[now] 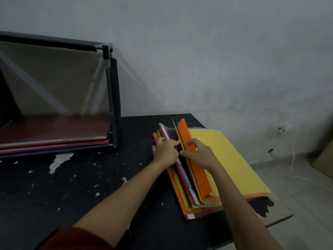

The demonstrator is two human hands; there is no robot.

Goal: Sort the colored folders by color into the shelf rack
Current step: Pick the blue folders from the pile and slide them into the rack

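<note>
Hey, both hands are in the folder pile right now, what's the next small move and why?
Probably pull the red folder free with the left hand: the right hand holds the orange folder back, and the shelf rack already holds red ones.

black chipped table (54, 186) | on it: shelf rack (111, 87), folder stack (207, 177)

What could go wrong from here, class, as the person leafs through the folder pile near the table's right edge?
1. The yellow folder, flipped open to the right, overhangs the table edge and could slide off.
2. The right hand bends the orange folder upward; it may crease.
3. The left hand is digging into mixed colours, so two folders might come out together for the shelf rack.
</note>
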